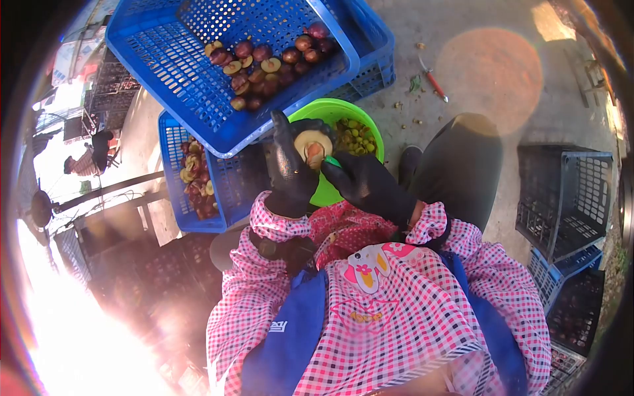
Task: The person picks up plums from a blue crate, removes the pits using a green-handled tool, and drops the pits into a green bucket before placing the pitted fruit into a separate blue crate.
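Observation:
My left hand, in a black glove, holds a cut plum half with its pale flesh and brown pit facing up. Close against it is my right hand, also gloved in black, its fingers closed around a small tool with a green end. The tool's blade or tip cannot be made out. Both hands are above a bright green bucket that contains yellow-green pieces. Beyond them, a tilted blue crate holds whole and halved plums.
Another blue crate with cut plums stands left. On the concrete floor lies a red-handled tool near a few scraps. Black crates are stacked at right. Another person is at far left; glare covers the lower left.

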The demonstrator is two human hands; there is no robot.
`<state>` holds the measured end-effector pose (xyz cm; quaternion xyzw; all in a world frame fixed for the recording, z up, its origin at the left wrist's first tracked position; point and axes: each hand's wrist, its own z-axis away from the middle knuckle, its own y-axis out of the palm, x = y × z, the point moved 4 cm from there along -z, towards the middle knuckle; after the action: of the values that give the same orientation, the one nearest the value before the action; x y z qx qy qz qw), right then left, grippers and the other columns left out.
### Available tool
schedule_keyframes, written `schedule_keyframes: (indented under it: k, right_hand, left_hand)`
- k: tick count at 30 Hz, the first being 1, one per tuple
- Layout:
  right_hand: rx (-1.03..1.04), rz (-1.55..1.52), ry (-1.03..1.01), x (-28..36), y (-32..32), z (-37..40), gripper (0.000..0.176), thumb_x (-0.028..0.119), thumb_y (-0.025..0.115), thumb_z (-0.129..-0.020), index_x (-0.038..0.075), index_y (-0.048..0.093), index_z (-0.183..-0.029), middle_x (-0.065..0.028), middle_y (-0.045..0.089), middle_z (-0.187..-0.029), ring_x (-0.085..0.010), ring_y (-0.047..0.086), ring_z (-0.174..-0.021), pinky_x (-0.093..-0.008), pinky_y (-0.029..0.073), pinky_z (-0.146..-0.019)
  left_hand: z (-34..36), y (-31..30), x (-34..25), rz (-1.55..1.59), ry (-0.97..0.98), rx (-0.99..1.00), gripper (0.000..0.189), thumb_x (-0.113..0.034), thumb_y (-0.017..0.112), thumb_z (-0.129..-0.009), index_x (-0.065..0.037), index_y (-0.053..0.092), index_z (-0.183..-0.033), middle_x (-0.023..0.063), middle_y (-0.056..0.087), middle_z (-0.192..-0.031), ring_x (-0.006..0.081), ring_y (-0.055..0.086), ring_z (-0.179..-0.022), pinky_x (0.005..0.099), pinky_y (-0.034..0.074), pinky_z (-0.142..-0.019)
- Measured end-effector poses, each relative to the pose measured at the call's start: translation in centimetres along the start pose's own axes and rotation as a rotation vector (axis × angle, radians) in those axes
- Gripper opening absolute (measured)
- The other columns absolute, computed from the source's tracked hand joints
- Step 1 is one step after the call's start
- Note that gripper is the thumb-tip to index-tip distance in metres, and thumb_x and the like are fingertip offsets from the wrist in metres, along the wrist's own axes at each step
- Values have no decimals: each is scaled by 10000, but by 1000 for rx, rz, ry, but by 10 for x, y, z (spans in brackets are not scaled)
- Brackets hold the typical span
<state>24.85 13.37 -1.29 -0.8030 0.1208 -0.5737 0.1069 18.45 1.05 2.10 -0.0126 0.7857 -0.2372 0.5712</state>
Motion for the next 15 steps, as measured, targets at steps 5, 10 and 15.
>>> schedule_keyframes:
  k: [5,10,15]
  right_hand:
    - [151,-302,31,3,-12,-5,286,280,555,-959,1,620,-954,-104,534,-584,-224,506,-456,-335,407,-468]
    - [638,-1634,971,14,-3,13,430,434,432,-986,51,573,-853,12,424,-526,-67,366,-384,-217,271,-376]
    - [652,-1586,791,20,-9,10,423,438,460,-975,45,562,-857,13,405,-511,-55,367,-400,-223,286,-384]
  left_hand:
    - [-12,5,-18,60,48,57,529,-405,492,-988,89,502,-1179,153,650,-902,225,640,-786,319,530,-764]
    - [-28,24,-3,862,-387,46,804,-655,190,-963,-10,602,-717,144,563,-641,287,576,-634,367,474,-576]
    - [-46,30,6,1189,-587,19,675,-614,243,-981,-26,563,-900,145,600,-767,310,578,-650,429,504,-623]
